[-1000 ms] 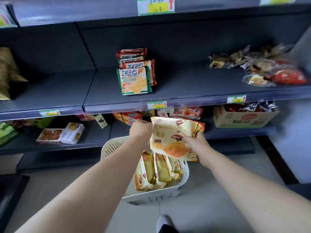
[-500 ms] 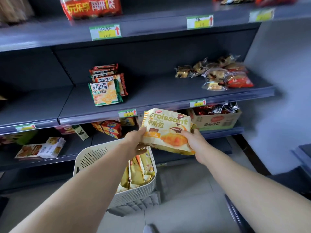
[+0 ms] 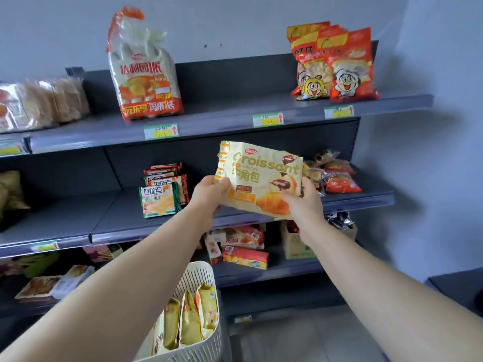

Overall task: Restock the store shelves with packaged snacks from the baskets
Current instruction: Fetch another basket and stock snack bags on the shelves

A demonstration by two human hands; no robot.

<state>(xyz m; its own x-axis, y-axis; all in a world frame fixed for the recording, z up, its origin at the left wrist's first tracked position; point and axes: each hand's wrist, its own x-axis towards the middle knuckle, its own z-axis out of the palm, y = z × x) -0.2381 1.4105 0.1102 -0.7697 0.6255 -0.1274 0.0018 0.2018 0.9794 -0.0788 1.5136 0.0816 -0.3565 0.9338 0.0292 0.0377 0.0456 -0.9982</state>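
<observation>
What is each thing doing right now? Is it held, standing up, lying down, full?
croissant packet: held up by both hands, off the shelf
left hand: grips the packet's left edge
right hand: grips its right edge
basket: holds several packets standing on end
big bread bag: upright on the top shelf
red snack bags: upright on the top shelf

The white basket [image 3: 206,343] runs off the bottom edge, its left side hidden behind the left forearm [image 3: 125,283]; clear-wrapped packs [image 3: 39,105] at far left are cut by the frame. Writing on the price tags [image 3: 161,131] is too blurred to read.
</observation>
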